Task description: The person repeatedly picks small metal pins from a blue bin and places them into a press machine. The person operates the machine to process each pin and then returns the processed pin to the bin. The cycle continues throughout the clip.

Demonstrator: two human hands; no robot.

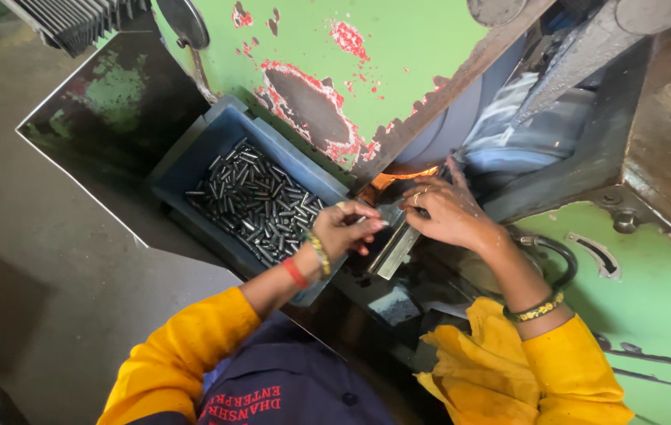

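While both hands work at the mouth of the green machine [398, 47], the left hand [343, 228] sits just past the near corner of the blue tray [194, 157], fingers curled together with thumb and forefinger pinching a small dark metal pin [361, 219]. Right hand [446, 212] lies just beside it, fingers pressed down flat on the metal guide rail [395, 250] under the grinding wheel [461, 126]; cannot tell if it grips anything. Tray holds a heap of short dark pins [261, 201], left of both hands. Orange glow [402, 175] shows right above the fingers. Yellow sleeves, bangles on both wrists. Grey floor [36, 260] at left.
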